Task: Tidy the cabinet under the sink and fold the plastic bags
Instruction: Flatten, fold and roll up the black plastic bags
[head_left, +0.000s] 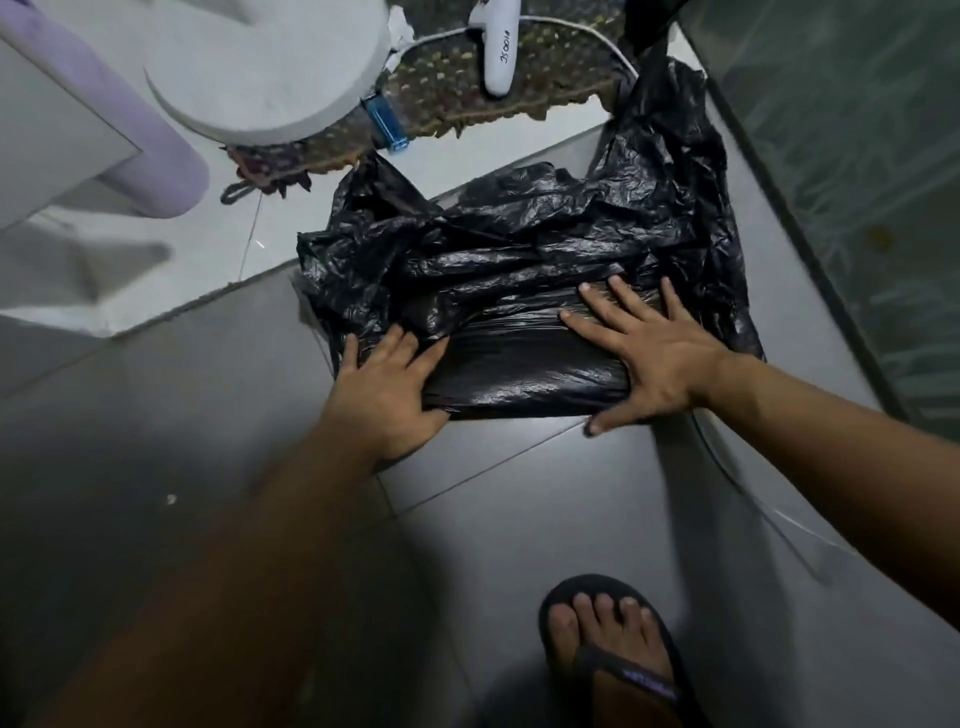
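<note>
Head view: the black bag (519, 270) lies on the floor (519, 519), its near part already doubled into a flat band running left to right. Left hand (387, 387) presses one end, right hand (649, 358) the other, fingers straight and spread (gripping nothing). The crumpled rest lies beyond both hands, so the next fold probably goes forward.

I see open grey floor tile (519, 519) near side of the black bag (519, 249), down to my sandalled foot (608, 654). Far side blocked: white round base (270, 78), blue lighter (387, 124), rug (467, 98). Glass panel (857, 182) walls off the right.
</note>
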